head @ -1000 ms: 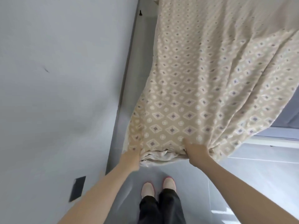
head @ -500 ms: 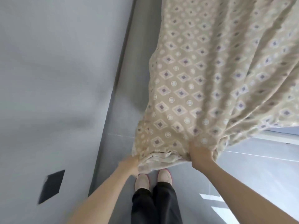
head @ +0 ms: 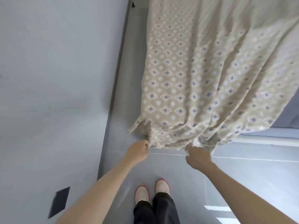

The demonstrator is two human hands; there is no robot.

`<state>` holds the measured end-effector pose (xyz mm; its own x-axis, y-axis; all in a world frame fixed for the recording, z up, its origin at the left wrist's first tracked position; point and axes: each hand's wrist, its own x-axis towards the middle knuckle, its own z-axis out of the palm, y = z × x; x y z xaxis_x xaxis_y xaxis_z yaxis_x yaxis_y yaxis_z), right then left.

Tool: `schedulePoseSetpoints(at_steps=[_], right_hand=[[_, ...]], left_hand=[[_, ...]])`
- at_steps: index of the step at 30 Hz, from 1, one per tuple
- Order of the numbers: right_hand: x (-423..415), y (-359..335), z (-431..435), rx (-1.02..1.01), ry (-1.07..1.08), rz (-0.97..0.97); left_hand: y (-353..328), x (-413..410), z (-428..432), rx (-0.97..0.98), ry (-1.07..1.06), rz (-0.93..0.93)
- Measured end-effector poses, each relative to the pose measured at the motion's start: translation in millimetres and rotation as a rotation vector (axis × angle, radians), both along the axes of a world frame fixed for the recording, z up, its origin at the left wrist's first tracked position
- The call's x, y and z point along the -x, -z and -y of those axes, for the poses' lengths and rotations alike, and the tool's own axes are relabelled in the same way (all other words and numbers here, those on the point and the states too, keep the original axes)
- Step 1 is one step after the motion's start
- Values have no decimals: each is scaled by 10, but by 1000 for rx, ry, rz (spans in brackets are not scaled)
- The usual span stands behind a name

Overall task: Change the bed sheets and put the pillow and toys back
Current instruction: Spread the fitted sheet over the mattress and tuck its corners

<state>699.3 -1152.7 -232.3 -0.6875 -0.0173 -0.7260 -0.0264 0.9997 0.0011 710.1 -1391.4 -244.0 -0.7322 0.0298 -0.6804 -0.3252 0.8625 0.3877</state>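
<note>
Sheet [head: 202, 78], beige with a repeating print of purple-centred diamonds and white rings, hangs in long folds from the upper right of the head view down to a gathered lower hem just above the hands. Left hand [head: 138, 151] is closed in a fist, pinching the hem's left corner, arm stretched forward. Right hand [head: 198, 157] has its fingers curled around the hem further right, arm also extended; the cloth between the two hands sags slightly. A grey wall [head: 48, 78] with a dark baseboard runs close along the sheet's left edge, leaving a narrow strip of floor [head: 129, 62]. Pale tiled floor lies open below and to the right, where the person's feet in pink-trimmed slippers [head: 152, 191] stand.
</note>
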Motion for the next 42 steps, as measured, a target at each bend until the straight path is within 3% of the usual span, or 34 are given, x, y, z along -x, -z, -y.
schedulePoseSetpoints(at_steps=[4, 12, 20, 31, 42], right_hand=[[145, -658, -210, 119, 232, -100], [309, -1960, -1000, 198, 474, -306], [548, -2810, -2523, 215, 610, -438], [1005, -3404, -4858, 306, 730, -497], [2148, -3350, -6100, 475, 785, -509]], left_hand=[[-688, 359, -249, -91, -11, -75], [-1998, 810, -981, -232, 75, -213], [-2912, 1370, -2413, -293, 176, -300], [-3400, 2066, -4648, -419, 114, -369], [-3051, 3156, -6015, -445, 15, -306]])
